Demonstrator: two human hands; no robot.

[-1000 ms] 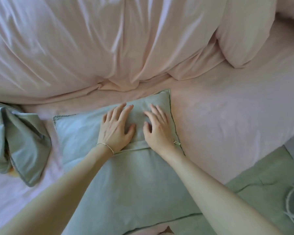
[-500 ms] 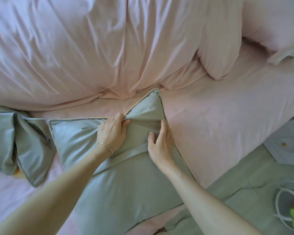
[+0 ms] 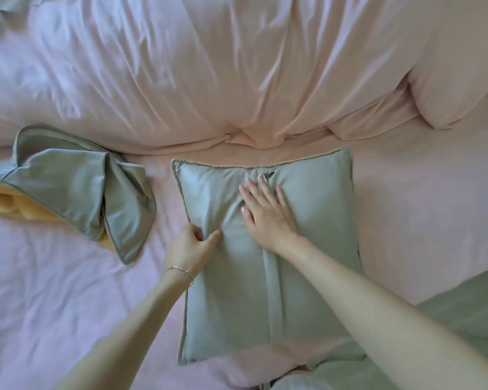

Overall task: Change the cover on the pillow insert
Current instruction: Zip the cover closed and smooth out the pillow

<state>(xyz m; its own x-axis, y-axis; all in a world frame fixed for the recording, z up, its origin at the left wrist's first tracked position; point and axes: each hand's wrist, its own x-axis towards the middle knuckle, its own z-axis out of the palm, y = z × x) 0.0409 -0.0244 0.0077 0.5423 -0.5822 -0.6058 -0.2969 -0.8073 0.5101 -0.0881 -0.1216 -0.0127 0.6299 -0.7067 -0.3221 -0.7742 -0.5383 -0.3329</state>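
While the sage-green pillow lies flat on the pink bedsheet at frame centre, right hand presses its upper middle, fingers straight and spread. Left hand pinches cover fabric at the pillow's left edge, thumb against curled fingers. Spare green cover lies crumpled at left.

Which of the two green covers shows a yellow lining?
The crumpled empty cover lying at the left on the pink sheet. Yellow shows at its edge, and no hand touches it. The other, the filled pillow, shows only green.
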